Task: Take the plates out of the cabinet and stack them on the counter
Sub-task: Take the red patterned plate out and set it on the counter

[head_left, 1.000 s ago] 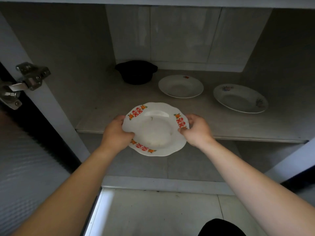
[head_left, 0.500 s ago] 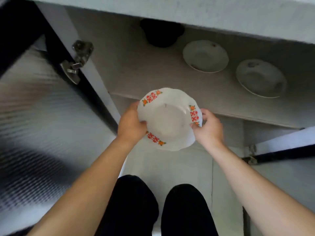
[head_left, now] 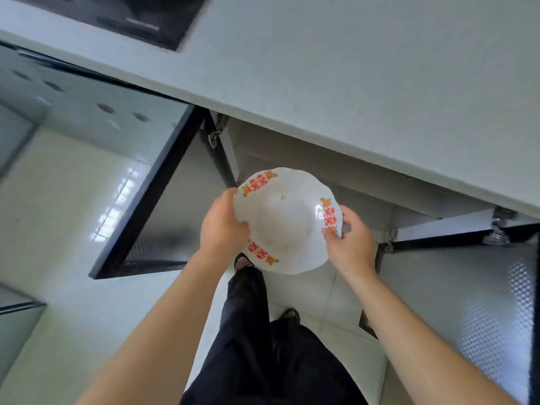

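Observation:
I hold a white scalloped plate [head_left: 285, 220] with red and orange rim motifs in both hands, in front of the open cabinet and below the counter's edge. My left hand [head_left: 220, 226] grips its left rim and my right hand [head_left: 350, 244] grips its right rim. The pale grey counter [head_left: 365, 83] spans the upper part of the view. The cabinet shelf and the other plates are hidden under the counter.
A black cooktop [head_left: 117, 16] is set into the counter at the top left. The left cabinet door [head_left: 152, 206] and the right cabinet door [head_left: 467, 287] stand swung open. My dark trouser legs [head_left: 263, 346] and the tiled floor [head_left: 58, 229] are below.
I have risen and pulled the plate out of the cabinet and upward. The shelf with two plates and a black pot has dropped out of sight behind the counter.

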A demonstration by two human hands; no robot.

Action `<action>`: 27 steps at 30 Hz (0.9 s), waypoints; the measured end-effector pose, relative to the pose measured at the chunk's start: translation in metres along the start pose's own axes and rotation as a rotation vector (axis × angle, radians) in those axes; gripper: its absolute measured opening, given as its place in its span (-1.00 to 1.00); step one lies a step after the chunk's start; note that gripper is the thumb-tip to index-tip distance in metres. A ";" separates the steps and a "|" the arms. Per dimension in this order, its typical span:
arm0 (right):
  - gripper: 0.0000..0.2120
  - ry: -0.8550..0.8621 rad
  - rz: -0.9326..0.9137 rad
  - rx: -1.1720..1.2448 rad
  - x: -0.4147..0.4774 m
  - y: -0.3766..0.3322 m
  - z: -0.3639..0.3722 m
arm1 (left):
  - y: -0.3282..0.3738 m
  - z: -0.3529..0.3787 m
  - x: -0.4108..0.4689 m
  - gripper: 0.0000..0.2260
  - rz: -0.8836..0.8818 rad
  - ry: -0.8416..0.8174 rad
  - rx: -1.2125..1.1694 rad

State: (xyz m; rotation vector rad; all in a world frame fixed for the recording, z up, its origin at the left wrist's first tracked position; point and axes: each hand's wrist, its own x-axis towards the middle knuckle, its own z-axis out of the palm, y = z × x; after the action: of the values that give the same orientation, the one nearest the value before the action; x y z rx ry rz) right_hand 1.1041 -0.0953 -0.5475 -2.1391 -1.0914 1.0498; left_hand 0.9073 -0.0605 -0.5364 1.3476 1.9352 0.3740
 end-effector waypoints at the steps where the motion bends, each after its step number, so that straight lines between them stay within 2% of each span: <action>1: -0.60 0.006 -0.014 0.008 -0.010 -0.009 -0.013 | 0.010 -0.010 -0.012 -0.51 0.004 0.009 -0.027; 8: -0.58 0.100 -0.143 0.160 -0.063 -0.061 -0.089 | 0.075 -0.074 -0.079 -0.52 0.093 0.034 -0.193; 14: -0.65 0.078 -0.264 0.218 -0.091 -0.092 -0.133 | 0.105 -0.118 -0.125 -0.49 0.154 0.067 -0.316; 18: -0.57 0.058 -0.321 0.178 -0.104 -0.103 -0.140 | 0.107 -0.135 -0.150 -0.53 0.148 0.099 -0.323; 27: -0.66 -0.116 -0.452 0.107 -0.143 -0.139 -0.105 | 0.056 -0.180 -0.180 -0.53 -0.009 0.208 -0.367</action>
State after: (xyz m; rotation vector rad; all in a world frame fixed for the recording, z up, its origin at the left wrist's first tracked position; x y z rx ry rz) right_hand 1.0752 -0.1486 -0.3305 -1.6541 -1.4510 0.9946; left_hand 0.8498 -0.1693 -0.3067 1.0928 1.9184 0.8487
